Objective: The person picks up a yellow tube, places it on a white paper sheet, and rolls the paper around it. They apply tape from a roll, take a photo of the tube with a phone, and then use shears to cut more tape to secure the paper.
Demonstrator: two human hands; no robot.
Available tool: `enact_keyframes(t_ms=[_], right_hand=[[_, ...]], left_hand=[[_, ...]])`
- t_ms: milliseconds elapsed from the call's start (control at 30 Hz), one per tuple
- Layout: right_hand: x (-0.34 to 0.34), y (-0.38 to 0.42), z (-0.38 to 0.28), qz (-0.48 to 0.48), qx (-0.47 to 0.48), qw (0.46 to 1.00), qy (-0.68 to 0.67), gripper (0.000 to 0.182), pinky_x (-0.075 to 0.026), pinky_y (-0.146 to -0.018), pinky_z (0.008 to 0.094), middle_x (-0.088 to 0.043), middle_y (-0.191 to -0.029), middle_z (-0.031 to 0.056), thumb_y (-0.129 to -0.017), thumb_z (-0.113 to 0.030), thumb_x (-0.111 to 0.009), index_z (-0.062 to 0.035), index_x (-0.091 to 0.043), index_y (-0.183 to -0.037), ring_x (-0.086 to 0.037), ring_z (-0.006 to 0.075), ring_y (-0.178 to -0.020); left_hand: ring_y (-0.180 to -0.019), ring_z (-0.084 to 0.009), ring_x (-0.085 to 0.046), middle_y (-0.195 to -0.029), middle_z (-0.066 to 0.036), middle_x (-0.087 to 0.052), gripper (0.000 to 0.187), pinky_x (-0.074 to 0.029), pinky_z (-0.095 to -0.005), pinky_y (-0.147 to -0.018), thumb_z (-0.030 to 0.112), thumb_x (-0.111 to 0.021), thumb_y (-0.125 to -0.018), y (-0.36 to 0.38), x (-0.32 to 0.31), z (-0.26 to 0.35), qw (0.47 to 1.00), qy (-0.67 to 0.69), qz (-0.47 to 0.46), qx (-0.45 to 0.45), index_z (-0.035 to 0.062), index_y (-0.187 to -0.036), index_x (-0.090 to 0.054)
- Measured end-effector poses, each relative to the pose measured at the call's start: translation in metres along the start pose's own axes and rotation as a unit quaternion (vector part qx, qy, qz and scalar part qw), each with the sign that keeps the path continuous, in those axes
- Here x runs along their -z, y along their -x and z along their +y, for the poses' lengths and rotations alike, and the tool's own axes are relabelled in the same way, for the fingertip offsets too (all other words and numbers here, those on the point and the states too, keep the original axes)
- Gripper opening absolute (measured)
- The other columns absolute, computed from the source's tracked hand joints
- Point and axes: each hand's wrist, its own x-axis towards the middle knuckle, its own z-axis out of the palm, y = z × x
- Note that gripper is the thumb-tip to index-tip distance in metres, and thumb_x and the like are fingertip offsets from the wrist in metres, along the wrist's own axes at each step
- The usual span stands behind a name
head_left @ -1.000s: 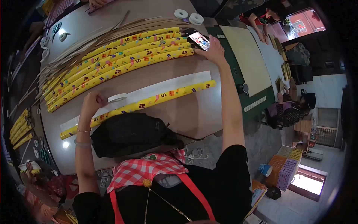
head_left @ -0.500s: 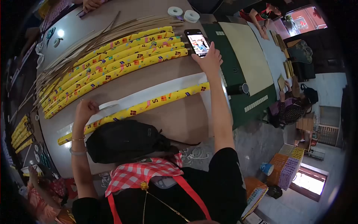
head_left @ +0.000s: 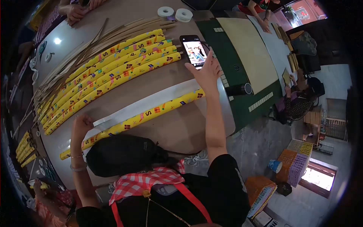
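Note:
My left hand (head_left: 83, 125) is closed beside the left end of a white strip (head_left: 140, 101); what it holds, if anything, is hidden. In front of it, a long yellow patterned roll (head_left: 147, 113) lies along the strip. My right hand (head_left: 207, 73) reaches to a black phone (head_left: 194, 53) with a lit screen, its fingers spread at the phone's lower right edge. Several more yellow patterned rolls (head_left: 113, 75) lie side by side behind, next to thin brown strips (head_left: 102, 43).
A black bag (head_left: 123, 155) sits at the near edge of the table. Two white tape rolls (head_left: 174, 13) stand at the back. A dark cylinder (head_left: 239, 89) rests on a green mat (head_left: 236, 109). Other people are at the far left, top and right.
The white ring seen by my left hand is no longer visible. My left hand now sits lower relative to the strip. My right hand remains by the phone; the whole view has shifted slightly.

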Motion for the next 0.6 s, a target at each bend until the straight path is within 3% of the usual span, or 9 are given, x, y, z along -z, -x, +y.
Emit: enact_keyframes(t_ms=[100,167,200,267,333,433,500,567,600], right_hand=[[0.008,0.007,0.0,0.035,0.011,0.999,-0.025,0.086,-0.018,-0.096,0.051,-0.031,-0.126,0.0208,-0.074,-0.051,-0.061,-0.0004,-0.024,-0.133,-0.027,0.0349,-0.119],[0.016,0.016,-0.017,0.14,0.073,0.98,-0.12,0.067,-0.027,-0.092,0.0472,-0.038,-0.118,0.0198,-0.078,-0.038,-0.061,-0.0014,-0.035,-0.127,-0.037,0.0342,-0.112],[0.02,0.024,-0.033,0.18,0.102,0.948,-0.243,0.039,-0.039,-0.078,0.0389,-0.049,-0.101,0.0154,-0.08,-0.023,-0.061,-0.0033,-0.05,-0.112,-0.05,0.0305,-0.092],[0.016,0.042,-0.053,0.109,0.201,0.918,-0.324,0.021,-0.042,-0.065,0.0311,-0.056,-0.084,0.0084,-0.079,-0.015,-0.061,-0.005,-0.059,-0.096,-0.055,0.0212,-0.073],[0.012,0.063,-0.069,0.103,0.285,0.907,-0.293,0.01,-0.041,-0.056,0.0306,-0.053,-0.066,0.003,-0.075,-0.01,-0.062,-0.0071,-0.059,-0.084,-0.053,0.019,-0.058],[0.004,0.075,-0.073,0.078,0.302,0.911,-0.27,0.008,-0.039,-0.054,0.0313,-0.05,-0.062,0.002,-0.073,-0.009,-0.062,-0.0093,-0.058,-0.08,-0.051,0.0194,-0.056],[0.006,0.066,-0.064,0.056,0.279,0.929,-0.238,0.011,-0.04,-0.059,0.032,-0.052,-0.068,0.003,-0.072,-0.01,-0.063,-0.0097,-0.056,-0.081,-0.052,0.0199,-0.061],[0.014,0.045,-0.049,0.174,0.198,0.941,-0.21,0.019,-0.039,-0.069,0.0348,-0.053,-0.08,0.0058,-0.072,-0.014,-0.064,-0.0081,-0.054,-0.087,-0.052,0.0232,-0.078],[0.018,0.036,-0.037,0.177,0.162,0.952,-0.19,0.028,-0.038,-0.074,0.0376,-0.05,-0.09,0.0084,-0.071,-0.018,-0.065,-0.0081,-0.052,-0.093,-0.049,0.0258,-0.086]], left_hand=[[-0.054,-0.012,-0.055,-0.058,-0.006,-0.057,0.007,-0.042,-0.0238,-0.051,-0.002,-0.06,-0.062,0.001,0.002,0.01,0.999,-0.042,0.008,0.021,0.0014,-0.067,-0.056],[-0.054,-0.0121,-0.054,-0.058,-0.006,-0.056,0.006,-0.042,-0.0241,-0.051,-0.001,-0.06,-0.062,0.0,0.001,0.013,0.998,-0.053,0.007,0.04,0.0014,-0.066,-0.056],[-0.055,-0.0127,-0.055,-0.058,-0.006,-0.056,0.006,-0.042,-0.0248,-0.051,-0.001,-0.059,-0.062,-0.001,0.0,0.007,0.998,-0.029,0.004,0.054,0.0016,-0.066,-0.056],[-0.056,-0.0133,-0.055,-0.058,-0.007,-0.056,0.006,-0.042,-0.0254,-0.052,-0.001,-0.059,-0.062,-0.004,-0.004,-0.012,0.998,-0.006,0.0,0.068,0.0018,-0.066,-0.056],[-0.058,-0.0145,-0.056,-0.059,-0.007,-0.056,0.005,-0.042,-0.0265,-0.052,0.0,-0.058,-0.062,-0.006,-0.01,-0.034,0.998,-0.042,0.046,0.021,0.0018,-0.066,-0.055],[-0.06,-0.0179,-0.058,-0.061,-0.009,-0.056,0.005,-0.043,-0.0284,-0.053,0.002,-0.058,-0.063,-0.003,-0.002,-0.009,0.997,-0.081,-0.003,0.002,0.0023,-0.067,-0.055],[-0.06,-0.0183,-0.058,-0.061,-0.009,-0.056,0.005,-0.043,-0.029,-0.053,0.001,-0.057,-0.064,-0.003,-0.004,-0.011,0.994,-0.106,0.016,-0.011,0.0025,-0.068,-0.055],[-0.059,-0.0187,-0.057,-0.06,-0.009,-0.056,0.005,-0.043,-0.0296,-0.052,0.001,-0.057,-0.064,-0.001,-0.003,-0.003,0.991,-0.13,0.035,-0.021,0.0027,-0.068,-0.055],[-0.057,-0.0186,-0.057,-0.059,-0.009,-0.055,0.005,-0.042,-0.0293,-0.051,0.0,-0.057,-0.064,0.0,-0.001,0.007,0.995,-0.098,0.022,0.009,0.0026,-0.068,-0.055]])
